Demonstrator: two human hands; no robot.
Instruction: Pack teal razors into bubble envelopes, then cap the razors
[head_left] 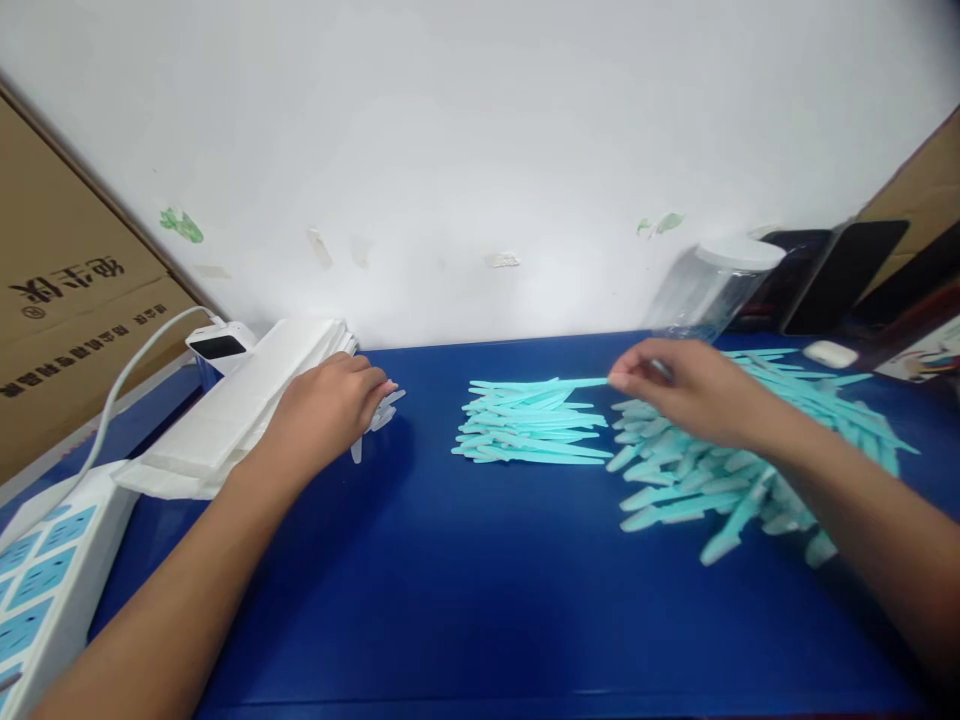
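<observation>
My right hand (667,385) pinches the thin handle end of a turquoise eyebrow razor (581,382), which lies along the far side of a neat stack of similar razors (532,425). Under and beside that hand spreads a larger loose heap of turquoise razors (690,480), partly covered by my forearm. My left hand (337,400) is closed, thumb and fingertips together, just above a few small clear plastic pieces (384,412). Whether one of these is between its fingers is hidden.
White paper sleeves (225,420) lie left, beside a white device with a dark screen (221,347) and a power strip (67,570). A cardboard box (75,280) stands far left. At the back right are a lidded clear jar (705,290) and a dark phone-like slab (844,275).
</observation>
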